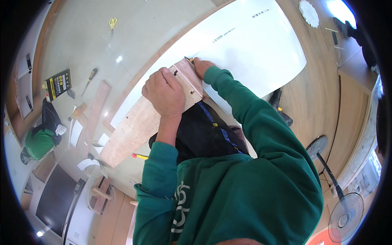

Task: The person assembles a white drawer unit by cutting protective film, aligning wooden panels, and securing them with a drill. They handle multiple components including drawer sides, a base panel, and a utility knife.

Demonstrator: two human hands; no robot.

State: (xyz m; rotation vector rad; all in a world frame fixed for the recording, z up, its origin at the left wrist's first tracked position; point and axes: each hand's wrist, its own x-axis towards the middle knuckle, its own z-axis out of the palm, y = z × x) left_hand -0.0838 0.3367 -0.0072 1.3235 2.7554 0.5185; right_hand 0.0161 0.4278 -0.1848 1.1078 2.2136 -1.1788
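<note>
My left hand (pixel 165 93) is closed over the upper part of a long pale wooden board (pixel 132 130) and presses it down. The board lies slanted across a large white sheet (pixel 245 45), with small dark slots near its far end. Beside that end, my right hand (pixel 202 67) is closed round a small yellow-and-black utility knife (pixel 190 61). The knife's tip points at the white sheet along the board's far end. Most of its handle is hidden by my fingers.
Yellow scissors (pixel 112 23), a screwdriver (pixel 90 79) and a black-and-yellow box (pixel 57 85) lie to the left. White offcuts (pixel 76 132) are near the board's lower end. A black power tool (pixel 278 104) rests right of the sheet; a fan (pixel 345 216) stands at lower right.
</note>
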